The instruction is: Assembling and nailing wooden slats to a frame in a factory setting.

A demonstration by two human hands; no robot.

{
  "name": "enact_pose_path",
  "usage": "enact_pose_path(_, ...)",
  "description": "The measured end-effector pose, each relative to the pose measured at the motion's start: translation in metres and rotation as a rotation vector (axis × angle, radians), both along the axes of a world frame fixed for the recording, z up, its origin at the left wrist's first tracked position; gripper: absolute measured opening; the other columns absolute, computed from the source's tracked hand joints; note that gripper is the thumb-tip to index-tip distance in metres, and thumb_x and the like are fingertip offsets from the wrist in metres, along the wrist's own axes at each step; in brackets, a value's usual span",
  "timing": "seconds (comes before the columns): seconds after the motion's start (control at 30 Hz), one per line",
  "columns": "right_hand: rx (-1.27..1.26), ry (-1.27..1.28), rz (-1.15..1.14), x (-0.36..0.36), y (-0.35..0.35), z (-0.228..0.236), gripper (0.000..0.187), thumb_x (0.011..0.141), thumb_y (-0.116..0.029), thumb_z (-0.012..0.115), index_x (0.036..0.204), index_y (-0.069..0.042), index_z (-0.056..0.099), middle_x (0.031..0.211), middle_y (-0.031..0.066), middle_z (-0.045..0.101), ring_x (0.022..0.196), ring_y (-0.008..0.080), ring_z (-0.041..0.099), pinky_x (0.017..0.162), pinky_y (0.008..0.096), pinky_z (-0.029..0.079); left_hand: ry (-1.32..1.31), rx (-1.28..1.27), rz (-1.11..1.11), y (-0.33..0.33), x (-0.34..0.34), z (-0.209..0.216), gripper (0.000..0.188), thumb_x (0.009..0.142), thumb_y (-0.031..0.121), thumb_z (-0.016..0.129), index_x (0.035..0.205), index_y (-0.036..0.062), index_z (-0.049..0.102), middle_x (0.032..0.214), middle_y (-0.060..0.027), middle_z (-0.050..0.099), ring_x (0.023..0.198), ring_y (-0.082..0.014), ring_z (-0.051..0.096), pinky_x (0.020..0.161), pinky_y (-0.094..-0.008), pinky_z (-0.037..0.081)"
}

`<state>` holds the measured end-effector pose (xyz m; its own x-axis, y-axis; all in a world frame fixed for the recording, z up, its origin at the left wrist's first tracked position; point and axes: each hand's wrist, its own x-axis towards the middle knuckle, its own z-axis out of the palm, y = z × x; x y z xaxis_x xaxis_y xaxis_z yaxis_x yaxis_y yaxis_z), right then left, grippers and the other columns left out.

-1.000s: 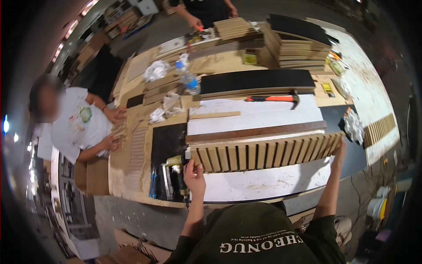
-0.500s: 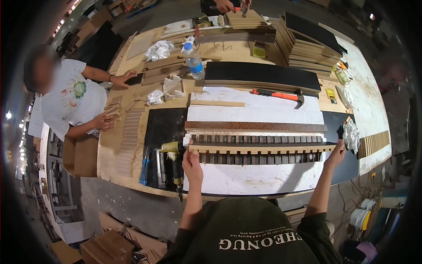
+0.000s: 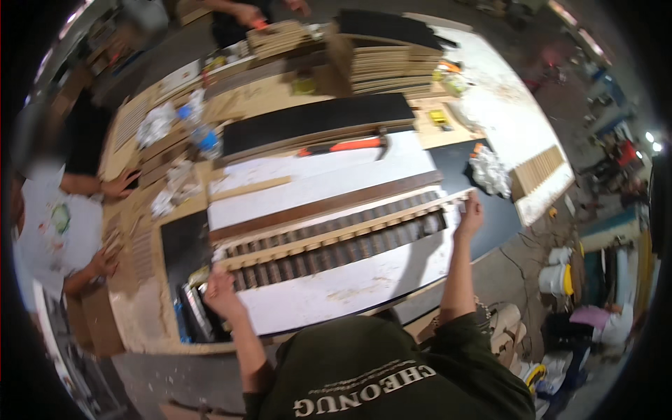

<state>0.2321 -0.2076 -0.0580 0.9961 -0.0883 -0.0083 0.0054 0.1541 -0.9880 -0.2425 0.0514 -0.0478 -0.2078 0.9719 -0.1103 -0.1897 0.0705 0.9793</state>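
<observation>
A long, light wooden strip with a notched edge stretches across in front of me, its right end farther away than its left. My left hand is closed on its left end. At the other end, the fingers of my right hand grip it. Beneath and around the strip are rows of dark, evenly spaced blocks on the white work surface. Whether the strip touches the blocks cannot be made out. Just behind them lies a long brown wooden bar.
Behind lie a thin wooden strip, black-faced panels and an orange-handled hammer. A board stack stands farther back. Crumpled plastic is at right; a bottle at left. Co-workers are at the left and far sides.
My view has turned, so the table appears slanted and shifted left. Both hands still hold the strip's ends; its dark upper face shows less now. The co-worker's hands at the far side have moved apart.
</observation>
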Motion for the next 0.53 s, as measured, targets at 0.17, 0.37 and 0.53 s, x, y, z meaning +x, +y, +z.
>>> enact_pose_path(0.17, -0.123, 0.057, 0.017, -0.007, 0.008, -0.017, 0.039, 0.095, -0.031, 0.057, 0.116, 0.001, 0.061, 0.109, 0.0087, 0.065, 0.102, 0.0166, 0.060, 0.087, 0.0277, 0.047, 0.142, 0.024, -0.088, -0.004, -0.009, 0.008, 0.033, 0.096, 0.024, 0.054, 0.118, 0.0004, 0.058, 0.102, -0.0066, 0.063, 0.085, -0.0155, 0.059, 0.076, -0.0295, 0.050)
enact_pose_path(0.37, -0.022, -0.073, 0.061, -0.011, 0.008, -0.008, 0.024, 0.092, -0.028, 0.062, 0.090, -0.004, 0.058, 0.086, -0.0008, 0.061, 0.083, 0.0068, 0.054, 0.076, 0.0211, 0.042, 0.180, -0.144, -0.121, 0.005, -0.013, -0.019, 0.067, 0.091, 0.054, 0.052, 0.126, -0.0026, 0.050, 0.114, -0.0141, 0.057, 0.101, -0.0215, 0.055, 0.088, -0.0351, 0.044)
enact_pose_path(0.53, 0.146, -0.067, -0.044, -0.005, 0.010, -0.010, 0.023, 0.088, -0.019, 0.067, 0.100, -0.001, 0.059, 0.095, 0.0044, 0.064, 0.087, 0.0108, 0.059, 0.080, 0.0248, 0.047, 0.341, -0.031, -0.130, 0.013, 0.004, -0.014, 0.074, 0.090, 0.059, 0.050, 0.129, -0.0037, 0.047, 0.118, -0.0177, 0.054, 0.114, -0.0236, 0.051, 0.095, -0.0358, 0.040)
